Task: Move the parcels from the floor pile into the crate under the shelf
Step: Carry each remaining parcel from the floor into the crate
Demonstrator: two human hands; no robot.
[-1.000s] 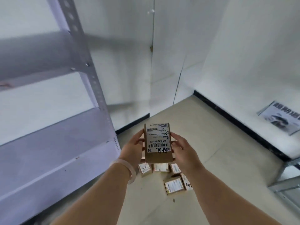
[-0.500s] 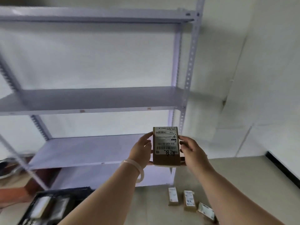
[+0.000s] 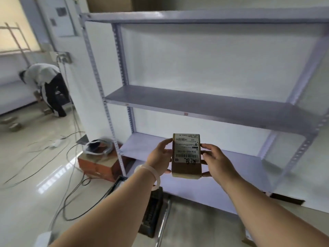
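Note:
A small brown cardboard parcel [image 3: 186, 155] with a white printed label is held upright in front of the grey metal shelf [image 3: 204, 107]. My left hand [image 3: 160, 157] grips its left side, and my right hand [image 3: 213, 159] grips its right side and bottom corner. Below my left forearm a black crate [image 3: 153, 211] sits on the floor at the foot of the shelf, mostly hidden by my arm. The floor pile is out of view.
A brown box [image 3: 101, 164] with coiled cables on top stands beside the shelf's left post. Loose cables [image 3: 71, 175] trail across the shiny floor at left. Another person [image 3: 46, 86] bends over small boxes at the far left.
The view has swung left, away from the parcels on the floor and onto the shelf front. Both hands have kept hold of the parcel at chest height.

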